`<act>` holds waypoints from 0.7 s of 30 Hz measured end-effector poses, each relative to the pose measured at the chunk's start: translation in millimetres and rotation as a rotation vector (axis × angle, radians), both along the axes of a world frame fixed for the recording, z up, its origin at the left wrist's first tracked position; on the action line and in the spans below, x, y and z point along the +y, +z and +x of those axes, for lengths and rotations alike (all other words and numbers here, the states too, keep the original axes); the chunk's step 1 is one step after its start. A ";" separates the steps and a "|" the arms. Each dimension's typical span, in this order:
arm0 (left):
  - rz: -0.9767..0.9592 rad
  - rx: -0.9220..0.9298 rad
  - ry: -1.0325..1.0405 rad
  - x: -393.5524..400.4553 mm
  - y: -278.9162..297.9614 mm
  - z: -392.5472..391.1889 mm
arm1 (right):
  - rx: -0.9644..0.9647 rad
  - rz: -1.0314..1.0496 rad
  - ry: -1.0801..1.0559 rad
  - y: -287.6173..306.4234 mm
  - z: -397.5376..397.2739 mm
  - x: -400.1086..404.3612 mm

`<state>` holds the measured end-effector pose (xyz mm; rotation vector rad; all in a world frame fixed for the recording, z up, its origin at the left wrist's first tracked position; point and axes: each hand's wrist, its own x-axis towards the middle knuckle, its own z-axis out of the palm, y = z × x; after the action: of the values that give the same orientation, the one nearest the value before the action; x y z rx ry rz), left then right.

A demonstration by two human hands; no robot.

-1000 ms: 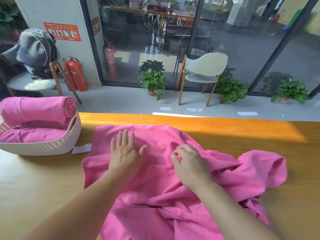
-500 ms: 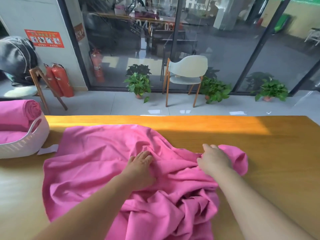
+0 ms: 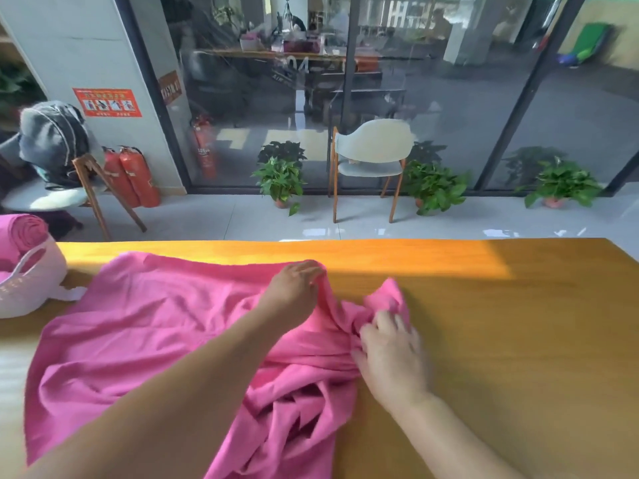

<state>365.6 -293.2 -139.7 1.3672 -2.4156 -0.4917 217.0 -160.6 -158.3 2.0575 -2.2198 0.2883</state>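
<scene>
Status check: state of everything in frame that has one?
cloth: unfolded, flat at left, bunched at right, on table.
left hand: grips cloth's far edge.
right hand: grips the bunched folds.
basket: upright, holds rolled cloth.

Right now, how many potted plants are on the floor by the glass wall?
3: a plant left of the white chair, a plant right of it, a plant far right. Darker leaves behind them may be reflections.

Left hand (image 3: 293,292) moved forward to the cloth (image 3: 145,333) edge.
</scene>
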 end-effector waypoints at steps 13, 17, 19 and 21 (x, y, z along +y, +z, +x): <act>-0.042 0.122 0.302 -22.5 -6.7 -21.6 | -0.532 -0.188 -0.252 -11.5 -34.4 -15.9; 0.067 0.212 0.402 -38.7 10.9 -21.8 | -0.603 -0.194 -0.351 -13.2 -33.2 -22.7; 0.092 0.040 0.387 -34.3 3.2 -18.3 | -0.716 -0.024 -0.496 -11.3 -32.7 -31.9; 0.081 -0.018 0.386 -29.2 -10.6 -11.8 | -0.866 0.185 -0.627 -12.3 -33.1 -49.6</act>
<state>353.8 -322.3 -150.3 1.8238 -2.0874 -0.4785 183.9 -210.1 -170.6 1.2719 -3.3288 1.0911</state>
